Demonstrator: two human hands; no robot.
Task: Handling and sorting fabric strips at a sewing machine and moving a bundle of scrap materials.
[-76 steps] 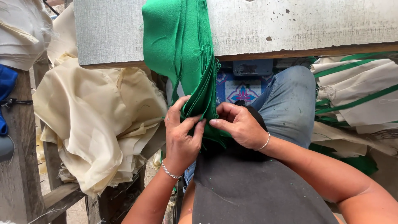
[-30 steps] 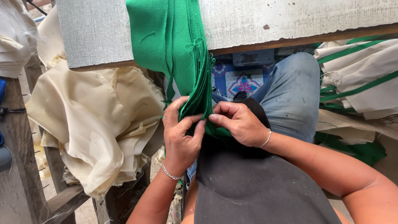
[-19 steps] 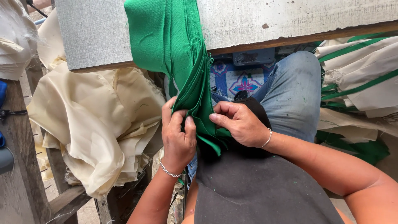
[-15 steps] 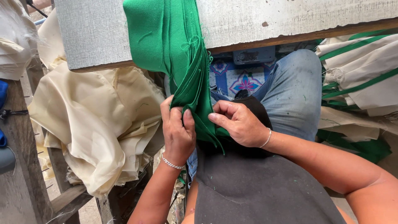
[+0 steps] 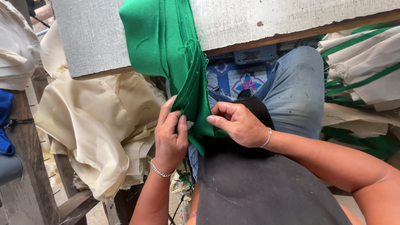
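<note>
At frame centre, the left hand (image 5: 171, 139) and right hand (image 5: 237, 123) pinch a stack of green fabric pieces (image 5: 175, 62) — fingers clamped on its lower end (draped off the grey table edge (image 5: 91, 46)) — beside cream cloth (image 5: 104, 129).

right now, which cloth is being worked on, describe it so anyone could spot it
From the grey table, follow its front edge to the green fabric stack draped over into the lap, pinched between the left hand and right hand. It is solid bright green; the cream cloth nearby is pale.
</note>
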